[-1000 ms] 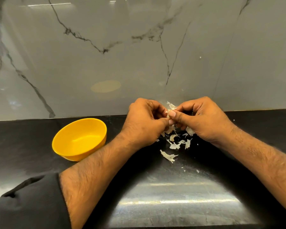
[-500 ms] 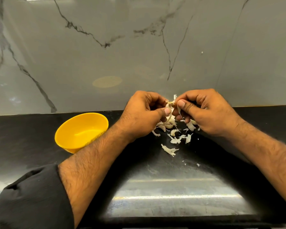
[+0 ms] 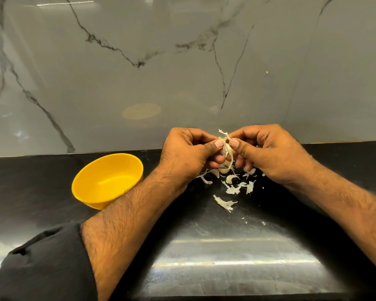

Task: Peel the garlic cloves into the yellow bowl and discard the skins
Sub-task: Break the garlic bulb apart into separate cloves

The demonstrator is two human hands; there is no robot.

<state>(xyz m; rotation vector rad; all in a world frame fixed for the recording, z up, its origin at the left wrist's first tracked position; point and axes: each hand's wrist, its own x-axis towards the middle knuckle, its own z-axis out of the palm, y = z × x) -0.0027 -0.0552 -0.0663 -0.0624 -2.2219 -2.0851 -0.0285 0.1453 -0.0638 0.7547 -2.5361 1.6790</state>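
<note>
Left hand (image 3: 187, 155) and right hand (image 3: 267, 153) pinching garlic clove (image 3: 226, 152), skins (image 3: 232, 189) beneath, yellow bowl (image 3: 108, 181) left

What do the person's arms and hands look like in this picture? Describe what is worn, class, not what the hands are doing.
The left hand and right hand are bare: no gloves, rings or watch show. Both forearms are uncovered and hairy. A black sleeve of wrinkled fabric is pushed up on the left arm; no sleeve shows on the right arm.

No readable text, label, brand, number or sign appears anywhere.
</note>
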